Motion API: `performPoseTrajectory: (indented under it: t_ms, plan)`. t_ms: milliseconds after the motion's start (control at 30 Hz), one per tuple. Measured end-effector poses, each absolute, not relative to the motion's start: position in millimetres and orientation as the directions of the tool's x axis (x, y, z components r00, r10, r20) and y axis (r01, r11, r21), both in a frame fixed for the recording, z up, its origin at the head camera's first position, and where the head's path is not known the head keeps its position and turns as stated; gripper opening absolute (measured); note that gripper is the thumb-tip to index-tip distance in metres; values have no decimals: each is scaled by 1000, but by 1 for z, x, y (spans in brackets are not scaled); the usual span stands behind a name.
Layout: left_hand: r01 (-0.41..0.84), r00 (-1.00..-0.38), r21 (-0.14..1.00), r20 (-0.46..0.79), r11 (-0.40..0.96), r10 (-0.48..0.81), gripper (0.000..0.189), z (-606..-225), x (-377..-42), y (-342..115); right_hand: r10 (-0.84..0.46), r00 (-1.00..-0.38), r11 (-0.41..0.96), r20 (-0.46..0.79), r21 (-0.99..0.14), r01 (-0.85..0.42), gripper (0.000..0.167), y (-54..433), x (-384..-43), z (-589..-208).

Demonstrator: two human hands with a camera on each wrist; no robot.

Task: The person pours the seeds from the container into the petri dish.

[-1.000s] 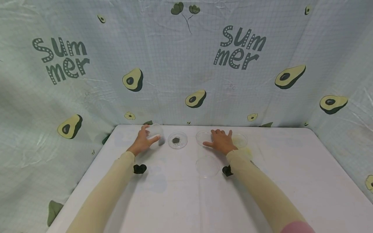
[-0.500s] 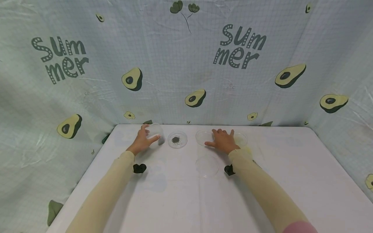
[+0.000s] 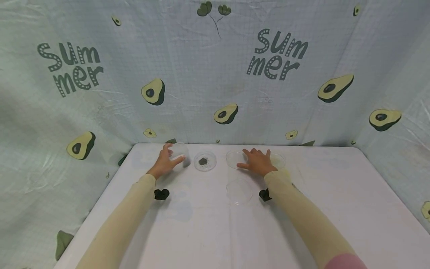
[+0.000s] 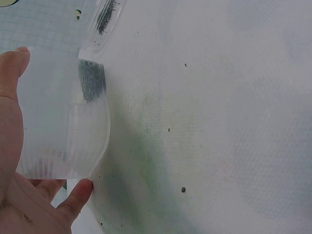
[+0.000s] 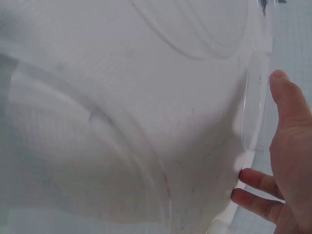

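My left hand [image 3: 164, 160] holds a clear plastic container [image 3: 180, 150] with thumb and fingers curved round its sides. Dark grains [image 4: 91, 80] show through its wall in the left wrist view. Right of it, a clear round dish [image 3: 210, 166] bears a small heap of dark granules [image 3: 203, 161]. My right hand [image 3: 258, 163] is spread low over the table between two clear shallow dishes. Its thumb lies close to the left dish [image 3: 234, 159]; the right dish [image 3: 278, 160] is partly hidden behind the hand. Fingertips [image 5: 253, 178] reach toward the table beside a dish [image 5: 253, 105].
Another clear round dish [image 3: 239, 191] lies nearer, in front of the right hand. The white table [image 3: 201, 239] ends at the back against a hanging cloth [image 3: 188, 67] printed with avocados. Small dark specks [image 4: 183, 189] dot the tabletop near the left hand.
My right hand has shifted slightly to the right, away from the left dish. The left hand and its container have stayed in place.
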State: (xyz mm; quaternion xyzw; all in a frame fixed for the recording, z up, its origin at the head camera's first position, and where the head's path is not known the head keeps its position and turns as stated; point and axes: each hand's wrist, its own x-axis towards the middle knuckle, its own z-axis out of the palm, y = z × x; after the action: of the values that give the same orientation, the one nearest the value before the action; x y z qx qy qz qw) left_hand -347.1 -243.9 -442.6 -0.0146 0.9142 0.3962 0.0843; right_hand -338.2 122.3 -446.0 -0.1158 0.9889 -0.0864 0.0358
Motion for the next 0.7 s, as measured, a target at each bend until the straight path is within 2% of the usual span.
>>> performPoseTrajectory:
  t_ms: [700]
  plan:
    - [-45,-990,737,-125,674,71,91,-445,-346,-245,-243,-969,958,-41,-167,-233,81,125,-342,-453]
